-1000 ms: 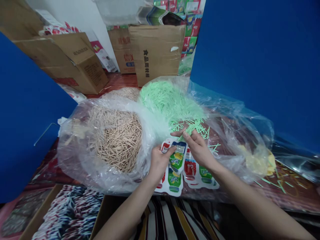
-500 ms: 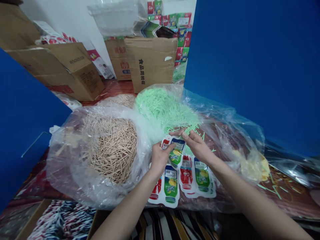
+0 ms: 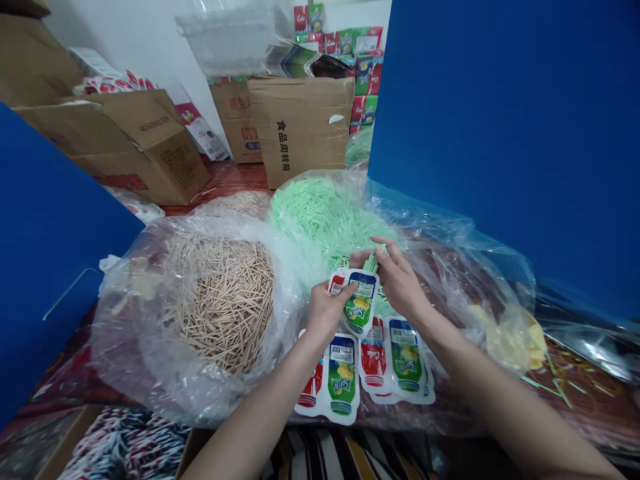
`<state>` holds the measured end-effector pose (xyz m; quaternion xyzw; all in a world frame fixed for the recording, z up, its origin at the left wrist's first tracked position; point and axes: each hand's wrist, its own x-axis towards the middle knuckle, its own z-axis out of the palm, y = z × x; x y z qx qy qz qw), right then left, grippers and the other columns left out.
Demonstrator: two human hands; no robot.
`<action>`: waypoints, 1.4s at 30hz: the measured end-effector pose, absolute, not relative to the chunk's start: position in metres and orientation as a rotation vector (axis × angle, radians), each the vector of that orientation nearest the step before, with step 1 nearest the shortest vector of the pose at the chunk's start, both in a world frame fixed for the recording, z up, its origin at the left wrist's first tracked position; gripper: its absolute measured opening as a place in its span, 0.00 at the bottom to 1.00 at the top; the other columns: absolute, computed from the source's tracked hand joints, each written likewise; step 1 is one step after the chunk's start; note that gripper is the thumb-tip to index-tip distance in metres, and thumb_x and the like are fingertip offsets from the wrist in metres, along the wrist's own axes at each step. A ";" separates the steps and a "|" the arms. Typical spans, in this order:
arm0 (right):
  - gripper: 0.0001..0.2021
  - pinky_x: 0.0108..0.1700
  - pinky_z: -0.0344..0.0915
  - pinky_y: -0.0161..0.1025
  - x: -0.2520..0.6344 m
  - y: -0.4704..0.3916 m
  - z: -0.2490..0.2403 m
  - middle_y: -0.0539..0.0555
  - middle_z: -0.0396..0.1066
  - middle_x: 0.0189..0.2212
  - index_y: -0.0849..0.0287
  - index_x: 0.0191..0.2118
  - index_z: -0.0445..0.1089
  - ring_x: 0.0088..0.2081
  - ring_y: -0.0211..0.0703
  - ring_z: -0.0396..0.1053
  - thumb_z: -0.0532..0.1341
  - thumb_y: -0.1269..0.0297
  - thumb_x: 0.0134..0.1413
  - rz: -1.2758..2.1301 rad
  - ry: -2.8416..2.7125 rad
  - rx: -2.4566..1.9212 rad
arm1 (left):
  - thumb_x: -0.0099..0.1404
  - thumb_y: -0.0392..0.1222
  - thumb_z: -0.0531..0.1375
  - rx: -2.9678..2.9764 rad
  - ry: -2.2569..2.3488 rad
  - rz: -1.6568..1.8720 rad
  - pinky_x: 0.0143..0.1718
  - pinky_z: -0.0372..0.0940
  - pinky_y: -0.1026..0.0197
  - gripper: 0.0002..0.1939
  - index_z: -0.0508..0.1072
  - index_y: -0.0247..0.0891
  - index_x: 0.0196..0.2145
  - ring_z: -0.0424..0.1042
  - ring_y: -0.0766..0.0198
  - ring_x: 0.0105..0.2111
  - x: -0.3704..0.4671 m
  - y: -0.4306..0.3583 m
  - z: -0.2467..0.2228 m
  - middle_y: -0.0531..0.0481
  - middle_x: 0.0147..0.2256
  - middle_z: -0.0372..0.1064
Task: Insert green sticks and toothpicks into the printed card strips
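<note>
My left hand point(image 3: 327, 308) grips a bottle-shaped double packet point(image 3: 360, 303) with red and green printing, its thumb across the front. My right hand point(image 3: 397, 277) pinches a small bunch of light green sticks point(image 3: 371, 261) just above the packet's top edge. Below the hands lie more packets, a red-and-green pair point(image 3: 343, 380) on the left and a small stack point(image 3: 406, 357) on the right. A heap of green sticks point(image 3: 315, 210) in clear plastic lies beyond the hands.
Brown sticks point(image 3: 230, 300) fill an open clear bag on the left. Cardboard boxes point(image 3: 305, 133) stand at the back. Blue panels point(image 3: 500, 147) flank both sides. Yellow pieces point(image 3: 536, 343) lie at the right. A box of striped, twisted items point(image 3: 125, 443) is at the lower left.
The held packet has shifted slightly right. My right hand has risen a little with the green sticks, which now stand more upright by the packet's top.
</note>
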<state>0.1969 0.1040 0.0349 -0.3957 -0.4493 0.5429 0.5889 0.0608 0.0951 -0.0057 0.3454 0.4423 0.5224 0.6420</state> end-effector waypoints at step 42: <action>0.37 0.37 0.70 0.43 0.175 0.036 0.026 0.50 0.73 0.34 0.48 0.61 0.50 0.35 0.45 0.73 0.67 0.60 0.47 1.266 -1.516 -1.120 | 0.49 0.48 0.69 0.671 0.978 1.123 0.36 0.67 0.58 0.19 0.76 0.34 0.36 0.75 0.58 0.31 0.010 0.034 0.012 0.46 0.32 0.77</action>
